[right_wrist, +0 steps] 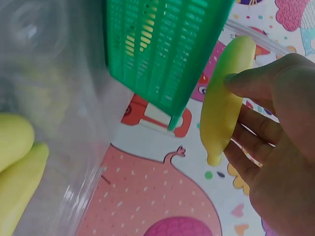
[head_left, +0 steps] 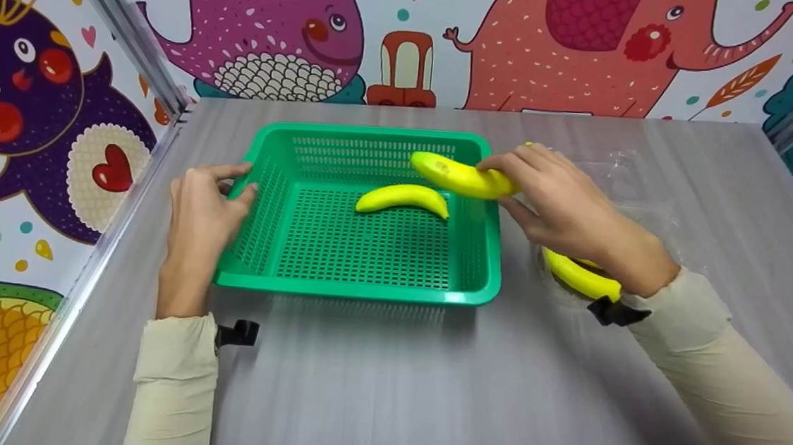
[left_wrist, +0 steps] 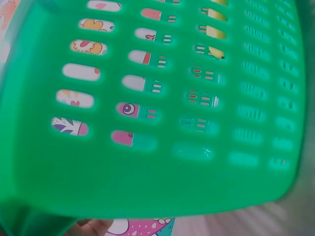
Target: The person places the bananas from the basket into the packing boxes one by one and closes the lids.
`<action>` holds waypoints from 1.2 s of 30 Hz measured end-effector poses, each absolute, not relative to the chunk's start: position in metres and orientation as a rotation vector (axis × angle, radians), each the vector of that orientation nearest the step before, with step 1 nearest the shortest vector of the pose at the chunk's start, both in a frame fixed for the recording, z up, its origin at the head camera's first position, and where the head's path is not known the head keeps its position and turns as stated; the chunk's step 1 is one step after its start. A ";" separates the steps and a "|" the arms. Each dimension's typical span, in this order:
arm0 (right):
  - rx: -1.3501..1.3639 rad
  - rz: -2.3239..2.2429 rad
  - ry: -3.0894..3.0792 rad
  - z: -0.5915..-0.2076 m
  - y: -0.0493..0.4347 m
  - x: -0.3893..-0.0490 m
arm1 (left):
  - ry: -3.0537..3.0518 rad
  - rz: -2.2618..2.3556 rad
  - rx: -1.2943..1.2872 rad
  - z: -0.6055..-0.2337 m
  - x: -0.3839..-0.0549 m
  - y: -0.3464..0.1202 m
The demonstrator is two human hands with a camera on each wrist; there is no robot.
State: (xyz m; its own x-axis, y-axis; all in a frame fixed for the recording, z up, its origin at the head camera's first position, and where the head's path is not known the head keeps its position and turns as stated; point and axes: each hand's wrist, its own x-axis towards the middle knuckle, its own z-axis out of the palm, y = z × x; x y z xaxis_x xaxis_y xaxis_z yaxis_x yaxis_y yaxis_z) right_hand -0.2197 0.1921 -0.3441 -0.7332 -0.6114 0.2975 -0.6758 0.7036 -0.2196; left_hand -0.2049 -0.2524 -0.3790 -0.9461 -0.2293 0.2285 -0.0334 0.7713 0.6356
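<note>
In the head view a green plastic basket (head_left: 363,289) with perforated sides and bottom stands on the table. My left hand (head_left: 206,211) grips its left rim, thumb and fingers at the edge; in the left wrist view the basket wall (left_wrist: 147,182) fills most of the picture. Above the right rim, my right hand (head_left: 561,200) pinches a yellow banana (head_left: 453,175) by one end, its other end reaching over the inside. The right wrist view shows this banana (right_wrist: 224,98) between thumb and fingers. A second banana (head_left: 402,198) lies on the basket's bottom.
Right of the basket, a yellow banana (head_left: 580,276) lies in clear plastic packaging (head_left: 613,172), partly hidden under my right forearm. The right wrist view shows bananas (right_wrist: 15,142) beside that plastic. Panels with cartoon animals (head_left: 278,15) border the grey table (head_left: 355,389) at the back and left.
</note>
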 end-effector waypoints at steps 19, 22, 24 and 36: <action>0.917 0.561 -2.716 -0.363 0.265 -0.205 | -2.682 -0.961 0.221 -0.380 -0.204 -0.254; 0.890 0.542 -2.740 -0.368 0.274 -0.201 | -2.683 -0.959 0.225 -0.380 -0.204 -0.254; 0.875 0.537 -2.759 -0.370 0.281 -0.199 | -2.684 -0.955 0.229 -0.380 -0.204 -0.253; 0.802 0.583 -2.887 -0.382 0.316 -0.189 | -2.695 -0.969 0.228 -0.379 -0.205 -0.254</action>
